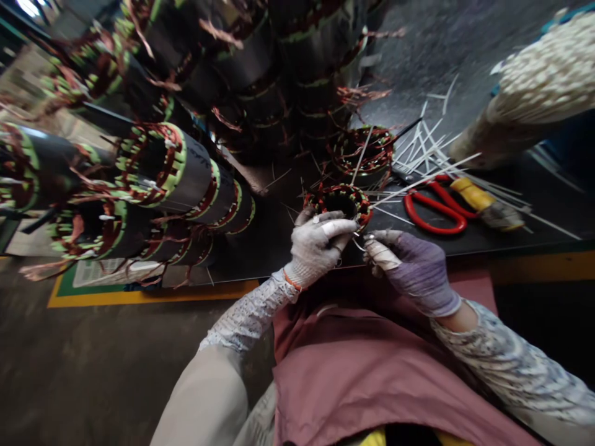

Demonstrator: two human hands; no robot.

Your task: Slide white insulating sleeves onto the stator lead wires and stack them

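A small motor stator [365, 201] with copper windings and green slot liners stands at the bench's front edge, its ring opening facing up. Gripping the near rim is my left hand [318, 244], in a whitish glove with closed fingers. Just right of it, my right hand [411, 266], in a purple glove with pale fingertips, pinches a thin white cable tie [358, 243] beside the winding. The tie's far part is hidden by the fingers and rim. Another white strip [364, 155] sticks up behind the stator. A second stator [360, 155] is right behind the first.
Loose white ties [425, 148] lie scattered to the right, near red-handled scissors [458, 230] and a yellow-handled tool [471, 193]. A bundle of pale strands [548, 68] stands upper right. Stacked stators [198, 176] with protruding copper leads crowd the left and back.
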